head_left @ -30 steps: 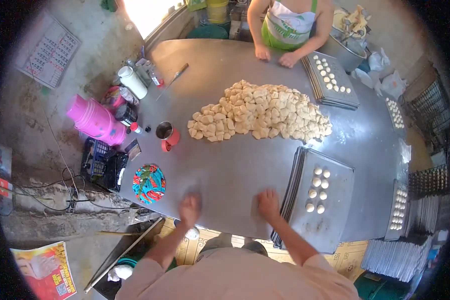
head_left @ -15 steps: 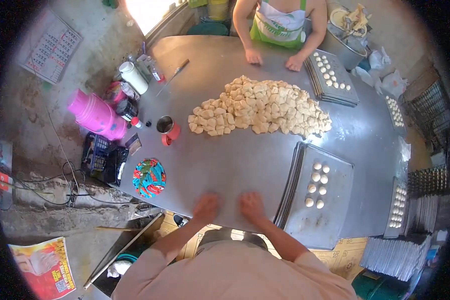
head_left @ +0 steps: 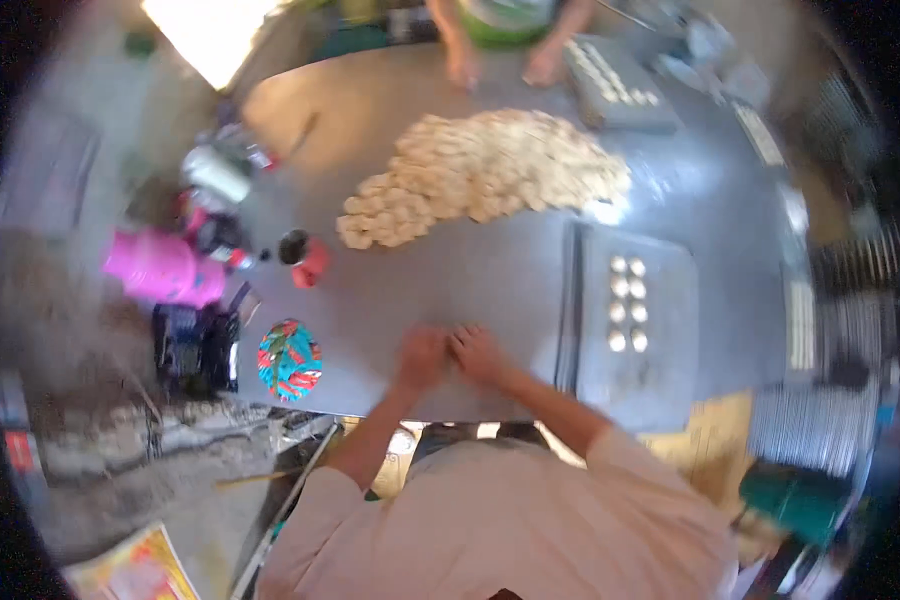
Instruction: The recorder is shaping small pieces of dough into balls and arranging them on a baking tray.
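The whole view is blurred. My left hand (head_left: pixel 422 352) rests low over the steel table (head_left: pixel 370 290), its fingers too smeared to read. My right hand (head_left: pixel 473 350) is just beside it, fingers loosely spread toward the tabletop; whether anything lies under either hand I cannot make out. Beyond both hands lies a large mound of cut dough pieces (head_left: pixel 485 170). Right of my hands, several round dough balls (head_left: pixel 627 300) sit in rows on a stack of metal trays (head_left: pixel 670 370).
A colourful cloth bundle (head_left: pixel 290 360), red mug (head_left: pixel 307 262), pink stacked containers (head_left: pixel 165 268) and bottles (head_left: pixel 218 175) line the left side. A co-worker's hands (head_left: pixel 542 62) are at the far edge beside another dough tray (head_left: pixel 630 118). More trays (head_left: pixel 800 325) line the right.
Both my hands have moved inward and forward, now close together. The view has shifted and blurred, so the table and dough appear higher in the frame.
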Demonstrator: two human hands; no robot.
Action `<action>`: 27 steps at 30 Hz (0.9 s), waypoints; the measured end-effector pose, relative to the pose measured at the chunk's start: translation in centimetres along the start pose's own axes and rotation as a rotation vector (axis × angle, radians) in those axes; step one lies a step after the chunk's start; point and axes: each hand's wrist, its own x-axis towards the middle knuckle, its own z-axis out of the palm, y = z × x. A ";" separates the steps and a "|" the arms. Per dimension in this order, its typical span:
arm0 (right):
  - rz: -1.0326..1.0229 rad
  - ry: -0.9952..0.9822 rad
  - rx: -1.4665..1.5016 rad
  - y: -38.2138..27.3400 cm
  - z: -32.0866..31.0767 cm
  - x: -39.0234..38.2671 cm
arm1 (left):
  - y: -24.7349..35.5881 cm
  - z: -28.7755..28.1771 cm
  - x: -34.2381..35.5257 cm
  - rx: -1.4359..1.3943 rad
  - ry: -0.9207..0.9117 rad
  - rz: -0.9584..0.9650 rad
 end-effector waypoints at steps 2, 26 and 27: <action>0.134 0.068 -0.045 1.4 2.1 0.8 | -1.3 -0.8 1.6 -0.092 0.066 -0.095; 1.069 0.327 0.436 5.8 -23.9 -23.1 | 33.9 -2.0 13.0 -0.503 0.257 0.246; 1.028 0.430 0.388 6.6 -23.9 -23.1 | 33.9 -1.6 13.5 -0.471 0.238 0.178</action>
